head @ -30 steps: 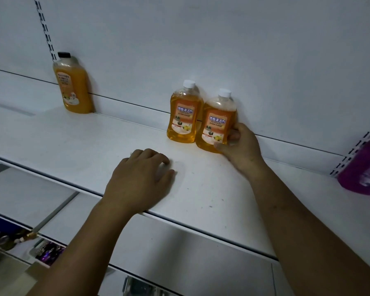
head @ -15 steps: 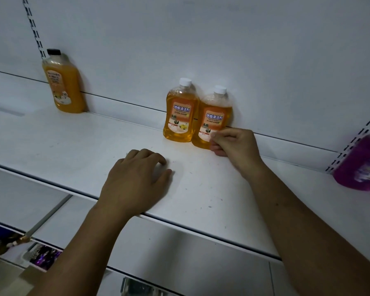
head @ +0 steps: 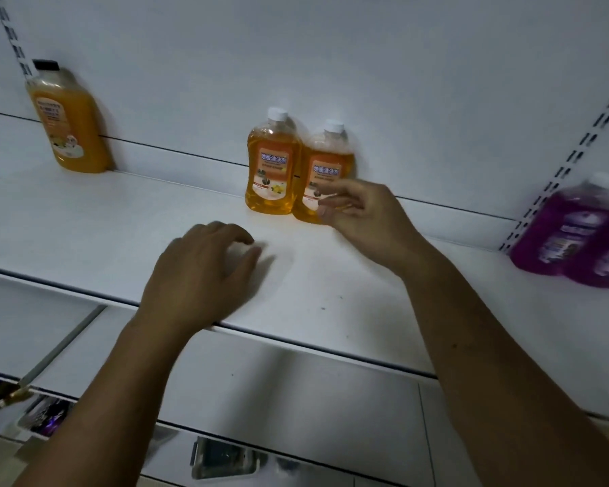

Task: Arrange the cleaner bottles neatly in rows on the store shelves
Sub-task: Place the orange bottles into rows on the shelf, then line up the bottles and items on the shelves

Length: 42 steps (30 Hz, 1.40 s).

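A white shelf (head: 85,223) carries the cleaner bottles, all at its back edge against the back wall (head: 401,82). Near the middle stand two orange ones with white caps, labels facing forward: the left bottle (head: 271,170) and the right bottle (head: 326,159), upright and touching side by side. Well apart to the left, a black-capped bottle (head: 71,128) of orange liquid stands just beside a slotted upright. At the far right, near another slotted upright (head: 573,156), stand two purple bottles (head: 577,233), blurred.

The right hand (head: 366,216) is in front of the lower part of the right bottle. Its fingers (head: 334,189) are released, loosely bent with the thumb below them, and hold nothing; blur hides whether the tips touch the bottle.

The left hand (head: 197,275) is palm down over the front of the shelf, well apart from the bottles. Its fingers are loosely curled and released, grasping nothing, the tips at or just above the shelf surface.

Below the front edge, a lower shelf (head: 278,388) shows.
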Available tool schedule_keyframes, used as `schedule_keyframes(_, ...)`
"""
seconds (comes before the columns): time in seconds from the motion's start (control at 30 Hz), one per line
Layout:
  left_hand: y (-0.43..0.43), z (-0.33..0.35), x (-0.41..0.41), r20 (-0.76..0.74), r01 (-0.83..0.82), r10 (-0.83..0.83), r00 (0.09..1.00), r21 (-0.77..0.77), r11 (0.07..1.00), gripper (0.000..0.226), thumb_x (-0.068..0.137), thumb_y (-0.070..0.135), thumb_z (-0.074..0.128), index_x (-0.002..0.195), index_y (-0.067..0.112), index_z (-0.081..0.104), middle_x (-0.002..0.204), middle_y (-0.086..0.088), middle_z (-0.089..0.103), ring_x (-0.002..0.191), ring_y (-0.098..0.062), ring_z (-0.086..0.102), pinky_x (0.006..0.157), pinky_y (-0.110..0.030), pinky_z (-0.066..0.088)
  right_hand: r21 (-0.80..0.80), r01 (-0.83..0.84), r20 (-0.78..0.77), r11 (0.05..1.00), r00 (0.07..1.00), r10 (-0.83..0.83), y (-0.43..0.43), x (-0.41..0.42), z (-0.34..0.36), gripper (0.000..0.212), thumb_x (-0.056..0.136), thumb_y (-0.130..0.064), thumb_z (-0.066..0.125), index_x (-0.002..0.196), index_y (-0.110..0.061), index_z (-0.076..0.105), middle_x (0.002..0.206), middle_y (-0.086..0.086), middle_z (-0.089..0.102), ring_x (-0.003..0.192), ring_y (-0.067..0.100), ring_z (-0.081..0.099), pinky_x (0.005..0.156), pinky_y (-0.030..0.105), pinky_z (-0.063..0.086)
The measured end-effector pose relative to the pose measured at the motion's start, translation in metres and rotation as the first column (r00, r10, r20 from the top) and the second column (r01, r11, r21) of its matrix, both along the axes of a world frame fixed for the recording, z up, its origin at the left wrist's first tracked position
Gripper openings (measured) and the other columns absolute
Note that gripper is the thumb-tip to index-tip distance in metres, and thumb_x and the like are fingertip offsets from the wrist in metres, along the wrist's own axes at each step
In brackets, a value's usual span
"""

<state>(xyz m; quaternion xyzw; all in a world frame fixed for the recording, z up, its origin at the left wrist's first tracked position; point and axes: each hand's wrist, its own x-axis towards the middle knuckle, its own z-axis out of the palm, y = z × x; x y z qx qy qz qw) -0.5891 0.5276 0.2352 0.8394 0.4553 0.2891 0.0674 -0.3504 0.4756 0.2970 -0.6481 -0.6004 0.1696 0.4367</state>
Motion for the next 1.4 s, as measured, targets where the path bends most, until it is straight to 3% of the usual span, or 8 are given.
schedule_keyframes(0.2,-0.031,0.003,-0.005,0.215,0.177,-0.171,0.962,-0.008,0.984,0.04,0.096,0.059,0.052,0.121,0.033,0.069,0.119,0.011,0.068,0.112,-0.013,0.059,0.089,-0.039,0.046,0.172,0.179,-0.05,0.969,0.984,-0.173,-0.108,0.015,-0.002,0.028,0.096,-0.026,0.075,0.123,-0.026,0.069,0.108,-0.011,0.076,0.098,0.006,0.073,0.085,0.023,0.058)
schedule_keyframes(0.43,-0.145,-0.008,0.054,0.359,0.461,-0.448,0.819,0.053,0.886,0.026,0.098,0.044,0.058,0.118,0.03,0.067,0.117,0.016,0.068,0.113,0.001,0.062,0.088,-0.012,0.045,0.193,0.433,-0.135,0.88,0.9,-0.413,-0.28,0.065,-0.035,0.028,0.094,-0.017,0.075,0.118,-0.029,0.069,0.106,-0.018,0.076,0.102,0.002,0.073,0.083,0.013,0.055)
schedule_keyframes(0.63,-0.251,-0.033,0.127,0.343,0.629,-0.578,0.74,-0.05,0.776,0.025,0.098,0.046,0.059,0.115,0.032,0.07,0.118,0.022,0.067,0.116,-0.004,0.063,0.074,-0.002,0.044,0.174,0.589,-0.227,0.789,0.804,-0.55,-0.426,0.121,-0.074,0.025,0.089,-0.032,0.07,0.114,-0.032,0.069,0.104,-0.009,0.077,0.103,0.011,0.073,0.086,0.024,0.059)
schedule_keyframes(0.93,-0.358,-0.106,0.247,0.36,0.609,-0.496,0.79,-0.368,0.702,0.021,0.094,0.048,0.062,0.111,0.038,0.069,0.114,0.025,0.068,0.111,0.004,0.062,0.084,-0.022,0.049,-0.009,0.647,-0.278,0.762,0.731,-0.624,-0.54,0.217,-0.138,0.024,0.094,-0.03,0.072,0.118,-0.029,0.069,0.103,-0.009,0.075,0.1,0.01,0.071,0.082,0.021,0.058)
schedule_keyframes(1.1,-0.359,-0.162,0.31,0.32,0.52,-0.41,0.854,-0.563,0.643,0.014,0.097,0.038,0.071,0.111,0.033,0.069,0.11,0.018,0.073,0.098,-0.003,0.07,0.089,-0.033,0.058,-0.174,0.666,-0.35,0.725,0.646,-0.678,-0.535,0.274,-0.184,0.015,0.096,-0.034,0.073,0.111,-0.033,0.07,0.102,-0.006,0.076,0.094,0.013,0.073,0.082,0.035,0.061)
schedule_keyframes(1.17,-0.352,-0.182,0.334,0.299,0.471,-0.366,0.881,-0.624,0.623,0.019,0.096,0.039,0.073,0.113,0.032,0.068,0.111,0.013,0.072,0.094,-0.005,0.071,0.083,-0.03,0.06,-0.288,0.656,-0.466,0.697,0.541,-0.701,-0.52,0.293,-0.196,0.011,0.097,-0.032,0.071,0.108,-0.031,0.07,0.105,0.0,0.077,0.09,0.013,0.075,0.083,0.038,0.062)
schedule_keyframes(1.27,-0.34,-0.204,0.377,0.272,0.404,-0.302,0.914,-0.679,0.613,0.033,0.095,0.044,0.073,0.121,0.026,0.066,0.115,0.009,0.071,0.088,-0.007,0.072,0.071,-0.014,0.051,-0.471,0.534,-0.707,0.702,0.248,-0.663,-0.492,0.322,-0.218,0.023,0.1,-0.037,0.068,0.117,-0.023,0.068,0.117,0.008,0.076,0.101,0.025,0.076,0.086,0.043,0.06)
schedule_keyframes(1.4,-0.321,-0.224,0.434,0.232,0.327,-0.232,0.945,-0.728,0.602,0.05,0.095,0.047,0.072,0.134,0.017,0.06,0.115,0.003,0.064,0.107,-0.023,0.068,0.081,-0.029,0.053,-0.522,0.348,-0.836,0.779,-0.03,-0.547,-0.461,0.358,-0.248,0.048,0.098,-0.05,0.065,0.134,-0.018,0.064,0.128,0.007,0.073,0.11,0.027,0.072,0.081,0.04,0.056)
